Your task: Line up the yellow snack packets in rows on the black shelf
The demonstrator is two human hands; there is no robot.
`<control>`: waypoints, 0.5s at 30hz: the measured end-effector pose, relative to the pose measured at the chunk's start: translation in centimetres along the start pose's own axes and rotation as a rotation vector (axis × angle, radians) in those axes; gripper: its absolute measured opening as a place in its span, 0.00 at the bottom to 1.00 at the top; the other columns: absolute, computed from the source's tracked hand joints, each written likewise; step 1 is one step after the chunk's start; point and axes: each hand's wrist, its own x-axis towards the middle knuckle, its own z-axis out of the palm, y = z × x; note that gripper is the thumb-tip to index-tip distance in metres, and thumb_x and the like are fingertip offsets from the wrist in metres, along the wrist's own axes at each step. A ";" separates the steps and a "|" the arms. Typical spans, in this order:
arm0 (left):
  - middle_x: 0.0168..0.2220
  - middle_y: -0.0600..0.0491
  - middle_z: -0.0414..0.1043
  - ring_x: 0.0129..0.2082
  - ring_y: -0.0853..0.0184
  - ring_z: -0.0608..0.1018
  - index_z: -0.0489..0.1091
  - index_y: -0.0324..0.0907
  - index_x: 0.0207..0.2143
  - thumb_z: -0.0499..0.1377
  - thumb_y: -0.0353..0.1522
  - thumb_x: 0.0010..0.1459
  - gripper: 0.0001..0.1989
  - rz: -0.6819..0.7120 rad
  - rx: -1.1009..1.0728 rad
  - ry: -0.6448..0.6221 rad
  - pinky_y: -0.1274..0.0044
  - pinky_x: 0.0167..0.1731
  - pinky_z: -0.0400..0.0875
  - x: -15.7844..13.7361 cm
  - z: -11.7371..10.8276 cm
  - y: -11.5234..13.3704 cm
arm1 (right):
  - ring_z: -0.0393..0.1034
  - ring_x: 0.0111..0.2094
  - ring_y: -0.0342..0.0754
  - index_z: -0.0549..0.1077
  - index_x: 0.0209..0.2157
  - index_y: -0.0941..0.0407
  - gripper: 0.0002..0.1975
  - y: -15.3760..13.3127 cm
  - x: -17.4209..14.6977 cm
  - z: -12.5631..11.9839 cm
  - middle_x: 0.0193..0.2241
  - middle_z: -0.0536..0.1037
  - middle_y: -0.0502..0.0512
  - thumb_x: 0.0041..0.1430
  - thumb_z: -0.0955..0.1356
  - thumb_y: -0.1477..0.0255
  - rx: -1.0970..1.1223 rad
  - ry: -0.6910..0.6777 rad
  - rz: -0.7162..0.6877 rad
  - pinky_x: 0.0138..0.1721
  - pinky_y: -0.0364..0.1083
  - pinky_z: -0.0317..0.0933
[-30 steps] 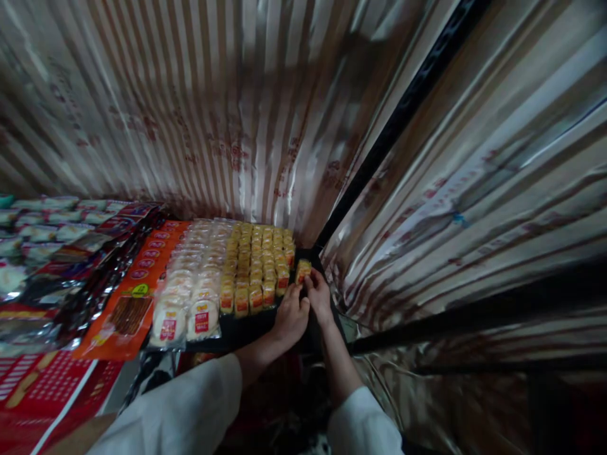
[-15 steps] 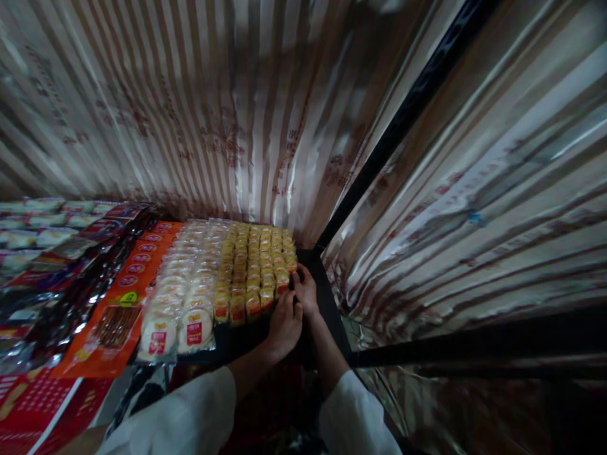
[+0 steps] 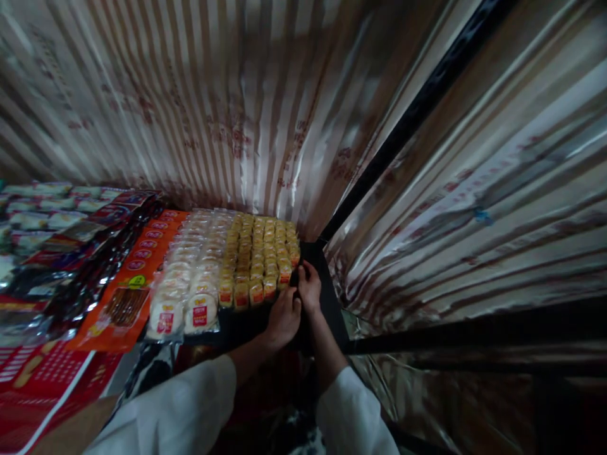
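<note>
My left hand (image 3: 283, 319) is at the front right corner of tight rows of small yellow wrapped snack packs (image 3: 256, 265). Its fingers are bent and pressed together; the tips are partly hidden behind the hand. Close beside it, my right hand (image 3: 310, 289) is curled at the right side of the same rows, thumb and fingers drawn inward. Dim light hides whatever may be between the fingers. Both hands are over the dark shelf top (image 3: 329, 297). Left of the yellow packs lie two rows of round white wrapped cakes (image 3: 202, 313) with red labels.
Orange snack packets (image 3: 126, 306) overlap further left, beside dark shiny packets (image 3: 90, 278) and several white-green packs (image 3: 66, 219). Striped plastic sheeting (image 3: 227, 107) hangs behind and to the right. A black post (image 3: 403, 133) rises at the shelf corner. A red printed box (image 3: 47, 385) stands lower left.
The view has shifted slightly, so the goods sit a little higher and further right. My right fingertips have come slightly away from the yellow packs; both hands remain close together at the corner.
</note>
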 end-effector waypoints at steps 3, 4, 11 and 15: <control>0.51 0.45 0.67 0.53 0.64 0.68 0.64 0.38 0.49 0.45 0.28 0.57 0.18 0.002 0.011 0.012 0.70 0.55 0.59 -1.2 0.2 -1.1 | 0.67 0.46 0.53 0.70 0.44 0.62 0.25 -0.2 -1.7 -0.5 0.44 0.73 0.64 0.53 0.59 0.58 0.071 0.055 0.059 0.48 0.52 0.60; 0.50 0.46 0.68 0.52 0.65 0.69 0.64 0.39 0.48 0.46 0.28 0.57 0.17 0.012 0.006 0.013 0.70 0.55 0.60 -1.8 0.2 -1.5 | 0.68 0.45 0.52 0.69 0.45 0.61 0.25 -0.4 -2.5 -0.7 0.44 0.73 0.64 0.54 0.60 0.58 0.106 0.060 0.081 0.46 0.51 0.61; 0.41 0.48 0.72 0.42 0.66 0.73 0.68 0.40 0.41 0.44 0.28 0.57 0.15 0.084 -0.043 -0.055 0.73 0.47 0.66 -7.8 -1.3 -3.5 | 0.71 0.36 0.47 0.67 0.46 0.59 0.23 -3.2 -10.8 -1.6 0.40 0.75 0.61 0.55 0.61 0.58 0.291 0.066 0.234 0.32 0.43 0.63; 0.37 0.48 0.73 0.39 0.66 0.73 0.70 0.39 0.36 0.45 0.28 0.57 0.14 0.113 -0.052 -0.127 0.74 0.44 0.67 -11.2 -3.1 -5.0 | 0.70 0.30 0.47 0.69 0.42 0.58 0.22 -3.8 -16.5 -1.9 0.31 0.76 0.57 0.56 0.59 0.57 0.243 -0.001 0.247 0.30 0.44 0.63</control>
